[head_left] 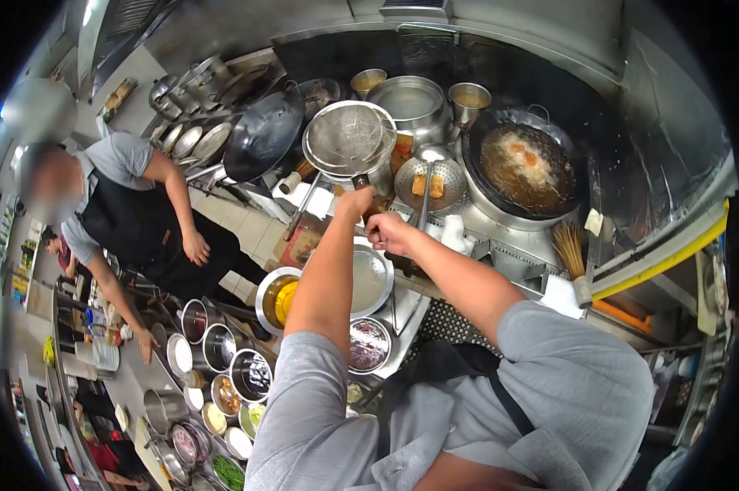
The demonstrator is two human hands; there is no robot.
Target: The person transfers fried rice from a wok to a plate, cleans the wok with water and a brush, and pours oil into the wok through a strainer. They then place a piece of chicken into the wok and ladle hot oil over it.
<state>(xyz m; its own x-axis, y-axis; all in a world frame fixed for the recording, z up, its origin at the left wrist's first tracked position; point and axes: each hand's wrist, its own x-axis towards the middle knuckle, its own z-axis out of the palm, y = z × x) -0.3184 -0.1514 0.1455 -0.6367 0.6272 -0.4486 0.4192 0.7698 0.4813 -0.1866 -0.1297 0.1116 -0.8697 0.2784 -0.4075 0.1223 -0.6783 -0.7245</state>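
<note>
A: Nearest stuff?
B: Grey fabric sleeves (304, 385), then the two bare hands.
A: Fingers?
B: Left hand (355, 201): wrapped narrow round the dark handle of the strainer (350, 136). Right hand (392, 234): curled closed at the handle's lower end.
A: Strainer?
B: Round, fine metal mesh, shiny rim, over a steel pot (379, 175). Can't tell if touching.
A: Beside it?
B: Metal ladle (432, 153), long handle, across a round perforated skimmer (404, 182). Golden-brown blocks (428, 186) in the skimmer, rough crust.
A: Right side?
B: Dark round wok (477, 168), bubbling oil, pale foam, orange bits (531, 159). Bundled-bristle brush (569, 247) near its lower edge.
A: Left side?
B: White-rimmed bowl (265, 304), yellow liquid. Beyond it, cylindrical steel containers (220, 347).
A: Farther, in the way?
B: Wide steel pot (405, 100) behind the skimmer, cloudy liquid. Empty-looking black wok (261, 135), smooth, crowds the strainer's left. Co-worker (132, 209) in a dark apron stands past that, one hand on the metal counter (132, 368).
</note>
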